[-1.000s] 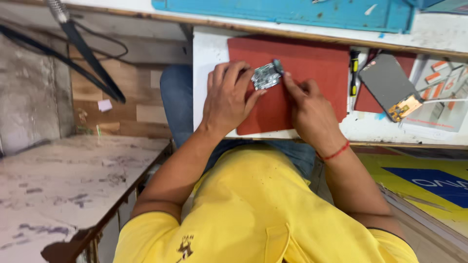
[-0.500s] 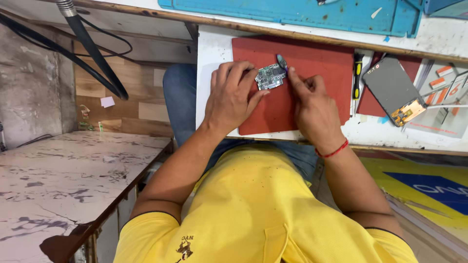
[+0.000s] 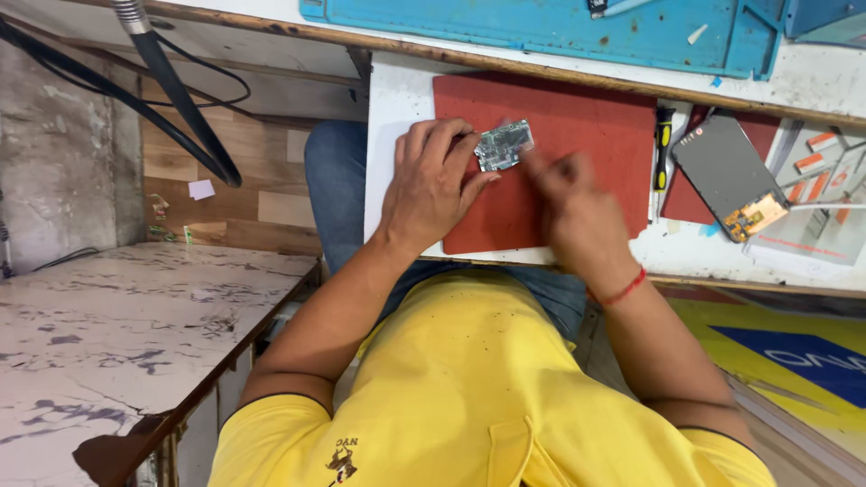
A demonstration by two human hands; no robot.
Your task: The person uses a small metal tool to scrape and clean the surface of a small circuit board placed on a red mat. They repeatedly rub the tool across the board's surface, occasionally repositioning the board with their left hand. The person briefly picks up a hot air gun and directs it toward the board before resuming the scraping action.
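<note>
We hold the little green board down on the red mat with our left hand, its grip pinching the board's edge, while our blurry right hand, grip unclear, works on it, so the job looks unfinished.

Circuit board lies on the mat, near its far left part; mat sits on the desk. Left hand on mat's left edge, touching the board. Right hand just right of the board, over the mat. Screwdriver beside mat's right edge. Phone body right of the screwdriver. Tray behind the mat.
</note>
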